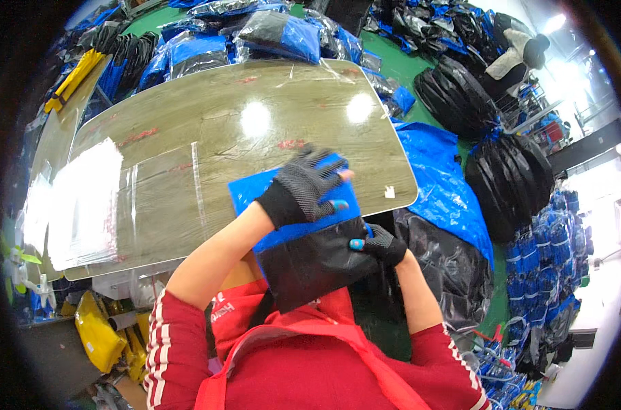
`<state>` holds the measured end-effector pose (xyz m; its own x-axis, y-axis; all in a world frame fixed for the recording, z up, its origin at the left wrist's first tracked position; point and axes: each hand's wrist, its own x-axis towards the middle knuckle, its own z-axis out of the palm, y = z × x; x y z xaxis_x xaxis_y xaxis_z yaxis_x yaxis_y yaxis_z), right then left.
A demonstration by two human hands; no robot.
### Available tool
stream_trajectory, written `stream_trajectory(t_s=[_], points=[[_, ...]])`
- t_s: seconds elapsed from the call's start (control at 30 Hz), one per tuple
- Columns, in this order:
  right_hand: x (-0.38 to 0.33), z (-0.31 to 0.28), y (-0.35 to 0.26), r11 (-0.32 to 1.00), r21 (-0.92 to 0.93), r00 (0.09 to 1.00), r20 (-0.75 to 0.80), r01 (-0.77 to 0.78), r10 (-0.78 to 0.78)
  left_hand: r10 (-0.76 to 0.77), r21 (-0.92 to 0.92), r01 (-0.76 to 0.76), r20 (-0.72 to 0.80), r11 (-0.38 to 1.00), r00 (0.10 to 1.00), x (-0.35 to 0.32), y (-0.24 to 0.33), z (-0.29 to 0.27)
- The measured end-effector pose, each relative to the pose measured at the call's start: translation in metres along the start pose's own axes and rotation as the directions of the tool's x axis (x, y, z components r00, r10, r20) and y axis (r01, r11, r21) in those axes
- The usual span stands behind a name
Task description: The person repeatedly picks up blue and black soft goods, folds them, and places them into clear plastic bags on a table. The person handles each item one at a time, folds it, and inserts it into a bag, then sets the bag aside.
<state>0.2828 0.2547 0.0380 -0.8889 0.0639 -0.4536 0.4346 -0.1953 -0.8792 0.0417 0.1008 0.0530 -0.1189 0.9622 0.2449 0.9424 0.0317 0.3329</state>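
A flat, folded blue-and-black sheet item [314, 256], perhaps a bag, lies tilted across the near edge of the table, its black half reaching over my lap. My left hand [307, 184], in a dark grey fingerless glove, rests on its blue part with the fingers apart. At the right edge, my right hand [382, 246], gloved the same way, grips the item with the thumb on top; the other fingers are hidden beneath. Both thumbs have something blue on their tips.
The glossy brown table [221, 102] carries a stack of clear plastic bags [88, 205] at left. Packed blue-and-black bundles [279, 34] line its far side. A large blue-and-black sheet pile [443, 191] lies to the right. Black bundles [505, 181] stand beyond it on the green floor.
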Motion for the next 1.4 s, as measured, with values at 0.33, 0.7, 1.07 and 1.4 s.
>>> stream_trajectory(t_s=[0.33, 0.7, 1.07, 1.4], points=[[-0.016, 0.004, 0.009, 0.988, 0.146, 0.999, -0.025, 0.043, -0.040, -0.261, -0.089, 0.261, 0.020, 0.961, 0.965, 0.001, -0.038, 0.001], [0.010, -0.015, -0.013, 0.953, 0.231, 0.977, -0.131, 0.194, -0.167, -0.308, 0.013, 0.317, -0.201, 0.948, 0.930, -0.185, -0.094, 0.019], [0.014, -0.016, -0.040, 0.998, 0.063, 0.997, -0.077, 0.004, 0.001, -0.495, -0.018, 0.530, -0.383, 0.848, 0.780, -0.208, -0.097, 0.015], [0.006, -0.014, -0.057, 0.998, 0.018, 0.991, -0.114, -0.063, 0.064, -0.641, -0.403, 0.531, -0.211, 0.745, 0.739, -0.210, -0.103, -0.005]])
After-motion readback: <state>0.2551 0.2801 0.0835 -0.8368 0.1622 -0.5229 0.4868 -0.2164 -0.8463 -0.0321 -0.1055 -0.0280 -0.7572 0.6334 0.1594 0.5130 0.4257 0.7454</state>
